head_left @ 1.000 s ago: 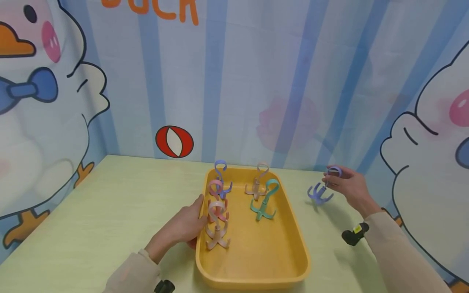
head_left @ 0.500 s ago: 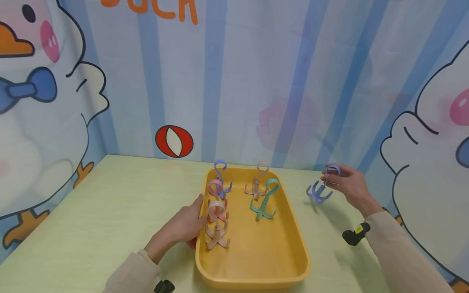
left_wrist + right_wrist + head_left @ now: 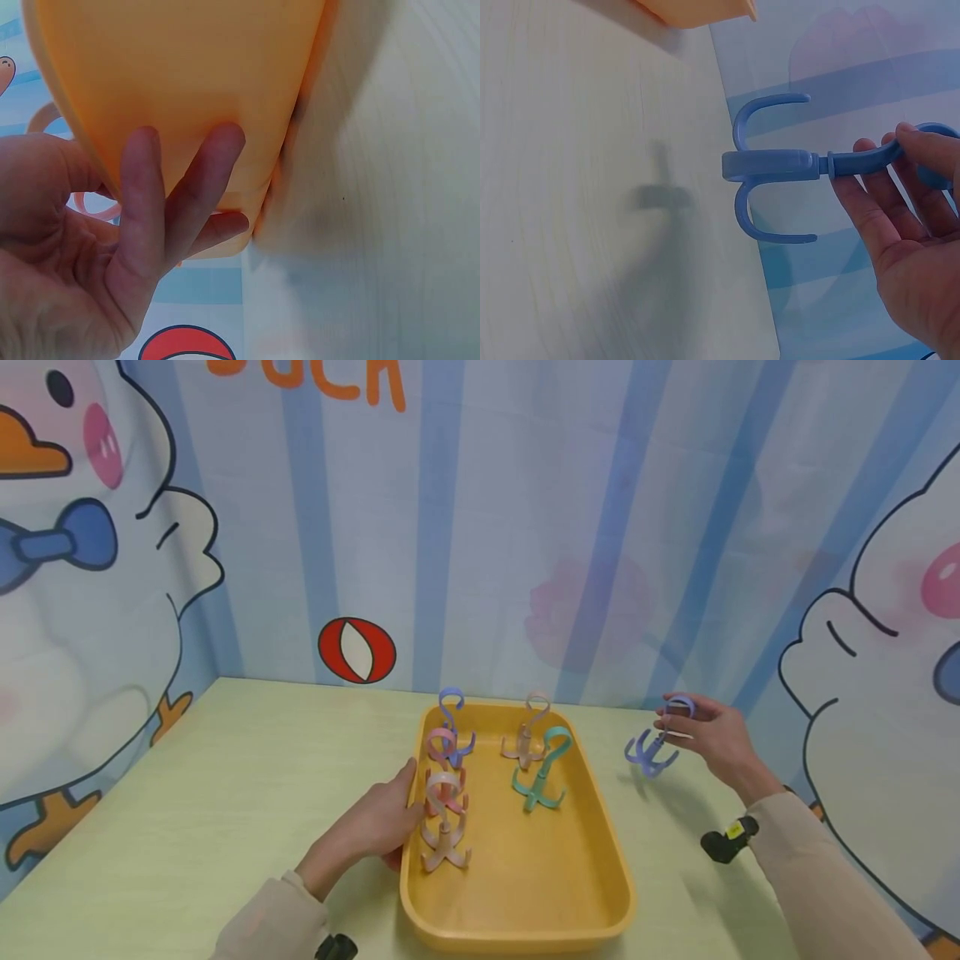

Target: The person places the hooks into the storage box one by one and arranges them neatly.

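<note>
A yellow tray [image 3: 525, 935] stands on the table, and my left hand [image 3: 378, 818] holds its left side. In the left wrist view, that hand's thumb is over the rim and its fingers lie against the outer wall. To the tray's right, my right hand [image 3: 708, 735] pinches a purple multi-prong hook [image 3: 651, 756] by its curved neck. The right wrist view shows this hook [image 3: 772, 165] above the table, its shadow apart from it. Inside the tray stand a blue-purple hook [image 3: 453, 739], a pink hook [image 3: 442, 745], a green hook [image 3: 542, 781] and two beige hooks [image 3: 446, 843].
The pale table [image 3: 285, 752] reaches back to a blue-striped cloth [image 3: 487, 527] printed with ducks. A red and white oval [image 3: 356, 650] is printed on it. Black wrist mounts [image 3: 727, 841] sit at both sleeves.
My right hand and the purple hook have shifted very slightly left and up. My left hand, the tray and the hooks inside it have stayed in place.
</note>
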### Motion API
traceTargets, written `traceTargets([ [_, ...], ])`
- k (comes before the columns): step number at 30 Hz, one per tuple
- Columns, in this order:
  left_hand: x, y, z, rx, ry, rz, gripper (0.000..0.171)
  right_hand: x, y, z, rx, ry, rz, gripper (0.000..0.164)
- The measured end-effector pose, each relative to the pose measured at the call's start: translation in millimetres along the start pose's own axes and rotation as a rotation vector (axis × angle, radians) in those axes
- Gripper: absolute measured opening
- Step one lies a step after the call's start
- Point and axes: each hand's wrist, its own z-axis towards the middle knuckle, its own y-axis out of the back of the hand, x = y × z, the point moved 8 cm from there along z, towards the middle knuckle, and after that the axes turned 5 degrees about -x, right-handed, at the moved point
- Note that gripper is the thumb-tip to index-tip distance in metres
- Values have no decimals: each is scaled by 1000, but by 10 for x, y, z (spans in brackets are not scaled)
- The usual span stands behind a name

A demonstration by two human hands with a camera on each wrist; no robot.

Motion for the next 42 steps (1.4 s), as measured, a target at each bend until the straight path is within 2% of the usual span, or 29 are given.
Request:
traceTargets([
  [11, 4, -15, -1, 10, 14, -38, 68, 69, -49, -20, 22, 7, -27, 45],
  [29, -16, -1, -8, 7, -18, -32, 65, 190, -175, -60, 71, 13, -67, 53],
  [37, -15, -3, -2, 5, -24, -20, 63, 250, -243, -99, 108, 30, -82, 50],
  [42, -13, 6, -1, -1, -30, 2, 66, 285, -284, -113, 101, 25, -100, 52],
])
